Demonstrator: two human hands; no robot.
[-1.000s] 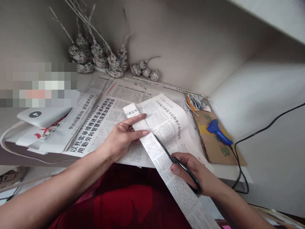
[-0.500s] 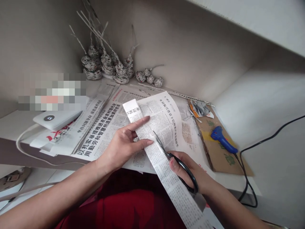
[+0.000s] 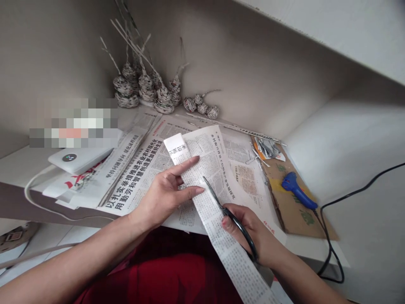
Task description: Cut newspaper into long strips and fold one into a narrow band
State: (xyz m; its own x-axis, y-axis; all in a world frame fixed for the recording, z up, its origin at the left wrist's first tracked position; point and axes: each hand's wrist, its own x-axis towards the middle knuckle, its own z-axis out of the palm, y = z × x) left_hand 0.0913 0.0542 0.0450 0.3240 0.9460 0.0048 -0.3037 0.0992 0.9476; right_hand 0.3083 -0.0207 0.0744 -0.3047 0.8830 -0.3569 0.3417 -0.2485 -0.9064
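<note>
My left hand [image 3: 172, 185] pinches a folded newspaper sheet [image 3: 218, 230], thumb on top and index finger stretched along it. The folded strip runs down past my lap, and a wider part of the sheet [image 3: 210, 141] spreads out on its far right side. In my right hand [image 3: 245, 230] are black-handled scissors [image 3: 242, 228], fingers through the loops. Their blades lie along the strip's right edge, the tip just right of my left thumb. The blades look nearly closed on the paper.
Newspapers [image 3: 136, 169] cover the shelf. Several woven paper gourds [image 3: 164, 101] and small balls [image 3: 213, 112] stand at the back, near thin paper sticks [image 3: 234, 126]. A blue glue gun [image 3: 299, 192] lies on cardboard [image 3: 294, 219] at right. A white device [image 3: 76, 158] lies left.
The scissors have closed further along the strip. The wider part of the sheet has narrowed at its right side. My left hand keeps its grip, and the view has shifted slightly.
</note>
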